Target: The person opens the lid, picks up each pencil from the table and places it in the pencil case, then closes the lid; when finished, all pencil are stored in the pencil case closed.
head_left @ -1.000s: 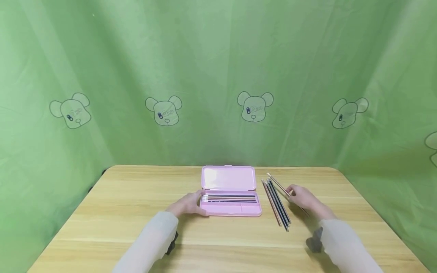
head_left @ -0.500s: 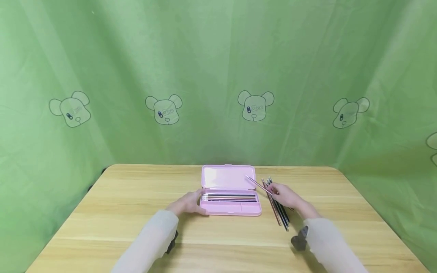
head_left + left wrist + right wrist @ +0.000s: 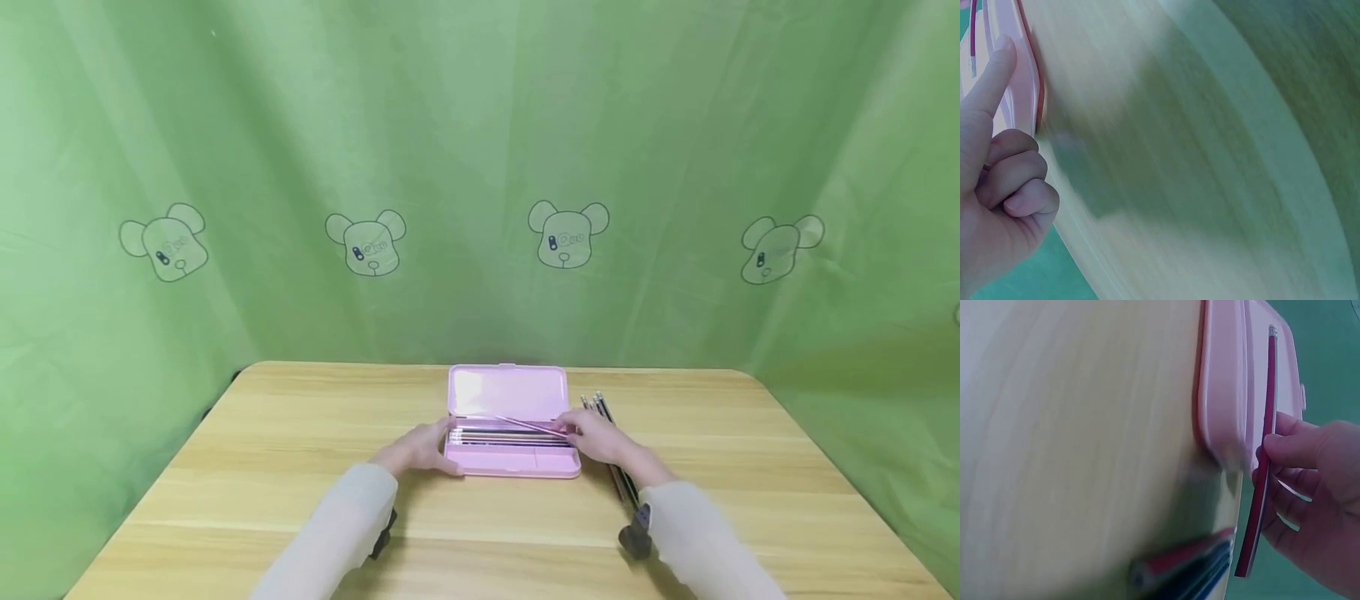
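A pink pencil case (image 3: 487,461) lies with its lid up near the table's far edge. At its left end my left hand (image 3: 422,447) holds it, thumb along the front rim and fingers at the back corner. Several pencils (image 3: 498,437) lie side by side in the rear compartment, white-tipped ends to the left. My right hand (image 3: 600,437) pinches a red-and-dark striped pencil (image 3: 1260,500) between thumb and fingers. In the head view that pencil slants over the rear compartment, its eraser end pointing left. The front compartments hold nothing visible.
Loose pencils (image 3: 600,406) lie in a bundle right of the case, partly hidden under the right hand and forearm. The wooden table (image 3: 480,533) meets a green curtain (image 3: 450,317) at the back. The raised lid (image 3: 513,392) stands behind the compartments.
My right hand has lifted a pencil from the right of the loose bundle and carried it left, over the case. My left hand has stayed on the case's left end.
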Motion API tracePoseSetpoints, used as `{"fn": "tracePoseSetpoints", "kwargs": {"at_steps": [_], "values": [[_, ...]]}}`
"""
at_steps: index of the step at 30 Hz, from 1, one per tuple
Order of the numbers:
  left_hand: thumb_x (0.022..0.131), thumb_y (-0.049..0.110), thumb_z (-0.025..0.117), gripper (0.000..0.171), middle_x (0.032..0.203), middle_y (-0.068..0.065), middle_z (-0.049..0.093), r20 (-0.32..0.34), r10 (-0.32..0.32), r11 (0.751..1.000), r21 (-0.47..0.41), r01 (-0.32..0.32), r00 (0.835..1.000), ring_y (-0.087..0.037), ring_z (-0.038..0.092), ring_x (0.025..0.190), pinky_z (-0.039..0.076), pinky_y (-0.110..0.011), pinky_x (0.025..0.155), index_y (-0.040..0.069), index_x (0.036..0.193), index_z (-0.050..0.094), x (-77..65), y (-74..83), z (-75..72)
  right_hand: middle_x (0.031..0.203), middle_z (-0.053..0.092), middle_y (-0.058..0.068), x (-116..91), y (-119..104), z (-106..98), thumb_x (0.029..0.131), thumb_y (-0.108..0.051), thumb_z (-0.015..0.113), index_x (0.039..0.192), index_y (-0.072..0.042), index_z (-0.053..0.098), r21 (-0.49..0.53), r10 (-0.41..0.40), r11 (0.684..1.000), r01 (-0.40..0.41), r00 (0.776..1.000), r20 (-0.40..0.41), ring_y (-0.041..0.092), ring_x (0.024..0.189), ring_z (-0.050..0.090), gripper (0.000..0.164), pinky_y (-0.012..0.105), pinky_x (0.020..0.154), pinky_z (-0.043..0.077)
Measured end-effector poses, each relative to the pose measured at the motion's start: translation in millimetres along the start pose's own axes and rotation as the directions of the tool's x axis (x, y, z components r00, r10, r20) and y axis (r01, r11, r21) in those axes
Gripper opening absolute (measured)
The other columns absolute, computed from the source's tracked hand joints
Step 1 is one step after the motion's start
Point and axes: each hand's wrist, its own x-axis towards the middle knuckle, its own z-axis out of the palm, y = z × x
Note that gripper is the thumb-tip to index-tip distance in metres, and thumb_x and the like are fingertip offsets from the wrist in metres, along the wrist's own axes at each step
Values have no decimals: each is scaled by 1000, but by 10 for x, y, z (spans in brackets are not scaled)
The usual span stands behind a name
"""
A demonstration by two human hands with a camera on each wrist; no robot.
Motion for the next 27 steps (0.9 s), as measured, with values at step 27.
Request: {"fn": "tracePoseSetpoints", "kwargs": {"at_steps": [27], "values": [[69,31,78,91,132,-27,44,-7,16,1000,-7,-16,1000,-39,42,122,33,-49,104,2,140,30,-5,-15,3,96,66,10,337,-437,342,81,7,53,101,-5,69,-85,-19,996,29,994,107,29,95,60,28,43,87,48]]}}
